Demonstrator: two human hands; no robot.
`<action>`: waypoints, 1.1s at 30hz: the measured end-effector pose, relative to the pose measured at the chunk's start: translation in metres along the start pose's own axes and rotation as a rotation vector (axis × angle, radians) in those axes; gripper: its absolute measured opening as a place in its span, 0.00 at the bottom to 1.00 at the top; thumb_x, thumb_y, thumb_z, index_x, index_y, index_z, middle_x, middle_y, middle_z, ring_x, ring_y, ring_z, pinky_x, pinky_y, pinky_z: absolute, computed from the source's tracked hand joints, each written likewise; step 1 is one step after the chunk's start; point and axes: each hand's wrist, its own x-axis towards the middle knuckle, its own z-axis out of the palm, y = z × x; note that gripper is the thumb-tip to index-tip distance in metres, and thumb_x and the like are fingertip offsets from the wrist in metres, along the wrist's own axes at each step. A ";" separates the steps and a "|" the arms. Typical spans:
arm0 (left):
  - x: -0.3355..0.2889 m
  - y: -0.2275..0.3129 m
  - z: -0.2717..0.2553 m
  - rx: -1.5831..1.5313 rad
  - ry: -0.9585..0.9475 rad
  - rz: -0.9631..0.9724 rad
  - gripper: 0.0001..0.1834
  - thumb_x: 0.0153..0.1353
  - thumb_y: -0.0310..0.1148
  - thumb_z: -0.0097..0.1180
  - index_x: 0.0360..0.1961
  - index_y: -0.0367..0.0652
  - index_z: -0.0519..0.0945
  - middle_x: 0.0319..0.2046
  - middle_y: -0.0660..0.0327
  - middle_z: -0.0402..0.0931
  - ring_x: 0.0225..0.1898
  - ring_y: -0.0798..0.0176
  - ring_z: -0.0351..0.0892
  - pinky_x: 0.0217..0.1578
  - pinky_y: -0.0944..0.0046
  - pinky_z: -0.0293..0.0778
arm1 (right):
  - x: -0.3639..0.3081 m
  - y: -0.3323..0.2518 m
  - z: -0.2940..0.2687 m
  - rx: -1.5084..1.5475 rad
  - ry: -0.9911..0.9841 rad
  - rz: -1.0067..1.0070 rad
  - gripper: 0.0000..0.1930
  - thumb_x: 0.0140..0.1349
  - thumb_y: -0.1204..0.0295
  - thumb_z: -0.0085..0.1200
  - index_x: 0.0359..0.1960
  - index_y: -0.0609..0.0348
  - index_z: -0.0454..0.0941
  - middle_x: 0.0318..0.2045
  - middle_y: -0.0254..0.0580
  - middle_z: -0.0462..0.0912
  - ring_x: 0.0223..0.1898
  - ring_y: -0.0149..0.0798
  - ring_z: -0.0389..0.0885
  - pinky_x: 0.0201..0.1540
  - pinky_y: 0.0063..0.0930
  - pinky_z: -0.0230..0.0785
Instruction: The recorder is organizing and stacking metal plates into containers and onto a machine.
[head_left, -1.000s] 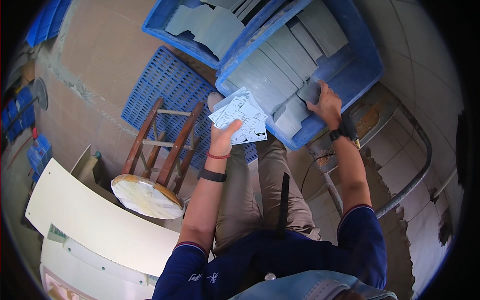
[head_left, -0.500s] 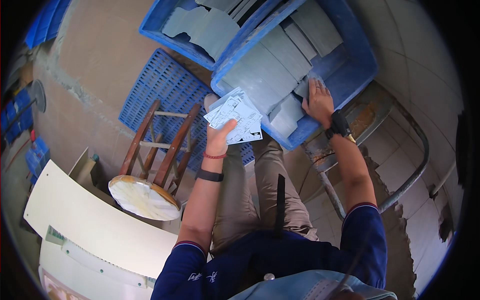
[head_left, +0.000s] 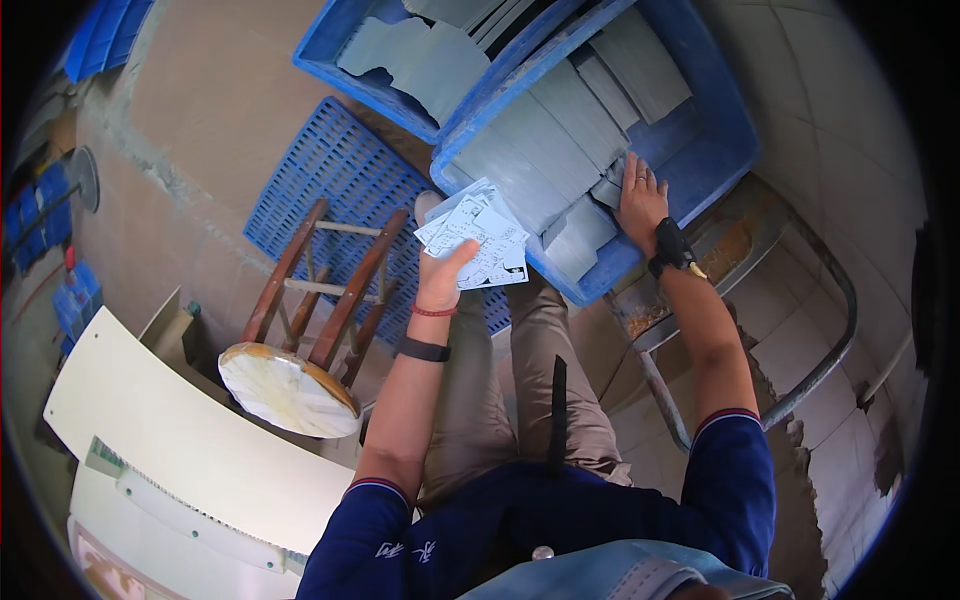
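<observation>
My left hand (head_left: 445, 275) is closed around a fanned stack of thin pale cards (head_left: 480, 235) with black printed lines, its thumb lying on top. It hovers over my knees, just left of a blue crate (head_left: 735, 150). Inside that crate, my right hand (head_left: 643, 208) reaches down with its fingers bent over a small tilted bunch of grey sheets (head_left: 606, 188). The fingertips and thumb are partly hidden, and the bunch leans against tightly packed rows of similar grey sheets (head_left: 530, 140).
Another blue crate (head_left: 318, 62) of grey sheets stands at the far left of the first. A blue slotted basket (head_left: 320, 160), an overturned wooden stool (head_left: 290, 390) and a cream panel (head_left: 170, 400) are on the left. A metal-tube frame (head_left: 830, 350) is beside my right arm.
The whole view has shifted slightly. My right hand stays at the small bunch in the crate, which now looks more tilted. My left hand still holds its cards.
</observation>
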 end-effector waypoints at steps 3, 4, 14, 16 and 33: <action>0.000 0.000 -0.001 0.009 -0.004 0.013 0.26 0.50 0.22 0.60 0.52 0.34 0.69 0.45 0.59 0.74 0.46 0.65 0.74 0.47 0.66 0.70 | 0.004 0.002 -0.001 0.079 -0.040 0.049 0.39 0.48 0.70 0.55 0.61 0.69 0.49 0.56 0.62 0.63 0.57 0.56 0.65 0.55 0.56 0.59; -0.001 0.001 -0.001 0.016 -0.007 0.025 0.26 0.50 0.22 0.60 0.51 0.34 0.69 0.45 0.59 0.74 0.46 0.65 0.74 0.47 0.66 0.70 | 0.006 0.001 -0.004 0.100 -0.041 0.068 0.39 0.46 0.71 0.57 0.60 0.69 0.51 0.55 0.61 0.64 0.56 0.55 0.66 0.54 0.54 0.61; 0.002 0.001 -0.006 0.052 -0.031 0.006 0.25 0.51 0.22 0.57 0.53 0.33 0.68 0.47 0.56 0.73 0.47 0.62 0.74 0.47 0.63 0.71 | 0.013 0.008 -0.046 0.018 -0.239 -0.100 0.30 0.42 0.71 0.60 0.48 0.65 0.62 0.45 0.53 0.73 0.47 0.50 0.73 0.45 0.45 0.68; 0.003 -0.003 -0.005 0.021 -0.042 -0.001 0.25 0.51 0.21 0.58 0.52 0.33 0.68 0.46 0.57 0.74 0.46 0.62 0.75 0.46 0.64 0.72 | -0.002 0.011 -0.067 -0.026 -0.185 -0.116 0.29 0.42 0.69 0.60 0.47 0.64 0.62 0.43 0.51 0.74 0.44 0.50 0.75 0.43 0.43 0.70; 0.005 -0.023 -0.053 -0.169 -0.235 0.088 0.56 0.37 0.58 0.67 0.61 0.39 0.54 0.56 0.58 0.62 0.58 0.61 0.61 0.58 0.60 0.58 | -0.008 -0.118 -0.193 1.195 -0.538 -0.234 0.33 0.41 0.67 0.64 0.50 0.70 0.67 0.43 0.48 0.76 0.46 0.37 0.73 0.49 0.28 0.64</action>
